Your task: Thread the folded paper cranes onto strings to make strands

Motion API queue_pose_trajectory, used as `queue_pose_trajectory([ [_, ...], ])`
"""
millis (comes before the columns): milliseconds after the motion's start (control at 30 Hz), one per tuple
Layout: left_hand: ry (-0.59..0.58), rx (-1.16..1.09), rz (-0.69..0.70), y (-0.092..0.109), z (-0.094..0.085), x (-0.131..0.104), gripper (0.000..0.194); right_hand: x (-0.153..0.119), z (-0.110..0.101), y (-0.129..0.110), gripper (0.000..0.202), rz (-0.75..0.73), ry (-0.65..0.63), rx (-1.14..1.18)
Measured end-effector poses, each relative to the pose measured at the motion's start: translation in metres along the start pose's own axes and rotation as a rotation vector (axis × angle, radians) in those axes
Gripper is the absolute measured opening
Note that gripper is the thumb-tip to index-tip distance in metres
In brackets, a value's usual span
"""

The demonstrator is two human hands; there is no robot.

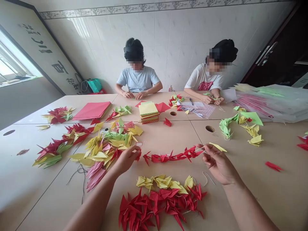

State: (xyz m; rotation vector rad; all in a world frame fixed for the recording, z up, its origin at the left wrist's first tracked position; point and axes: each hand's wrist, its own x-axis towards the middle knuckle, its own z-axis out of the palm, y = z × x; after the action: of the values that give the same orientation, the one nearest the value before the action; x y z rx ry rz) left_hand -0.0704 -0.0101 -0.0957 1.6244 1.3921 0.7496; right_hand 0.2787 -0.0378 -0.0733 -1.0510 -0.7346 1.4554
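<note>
Between my two hands stretches a garland of red paper cranes (172,156) on a pale string, raised a little over the table. My left hand (127,160) pinches its left end, where a red folded piece shows at the fingertips. At the other end, the fingers of my right hand (220,163) are closed on the string (200,148). Nearer to me lies a row of yellow paper cranes (166,182), with a heap of red paper cranes (154,207) just below it. Loose string (205,178) lies beside the yellow row.
Mixed folded cranes (108,144) cover the left middle. Farther back are red paper sheets (91,110) and a yellow-topped paper stack (148,112). Green and yellow cranes (226,126) lie right, near a plastic bag (276,101). Two people (138,80) work across the table.
</note>
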Motion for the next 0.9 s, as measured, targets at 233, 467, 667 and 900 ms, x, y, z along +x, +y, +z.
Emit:
queue_pose_trajectory([
  [233, 0.104, -0.687, -0.096, 0.044, -0.002, 0.025, 0.031, -0.001, 0.04, -0.063, 0.026, -0.248, -0.018, -0.042],
  [467, 0.182, -1.046, -0.112, 0.062, -0.013, 0.037, 0.029, -0.015, 0.063, -0.092, 0.025, -0.47, 0.034, 0.031],
  [667, 0.239, -1.025, -0.184, 0.054, -0.016, 0.035, 0.029, -0.014, 0.06, -0.088, 0.027, -0.519, 0.127, -0.055],
  [900, 0.199, -1.059, -0.171, 0.049, -0.009, 0.038, 0.027, -0.009, 0.057, -0.092, 0.032, -0.51, 0.238, 0.026],
])
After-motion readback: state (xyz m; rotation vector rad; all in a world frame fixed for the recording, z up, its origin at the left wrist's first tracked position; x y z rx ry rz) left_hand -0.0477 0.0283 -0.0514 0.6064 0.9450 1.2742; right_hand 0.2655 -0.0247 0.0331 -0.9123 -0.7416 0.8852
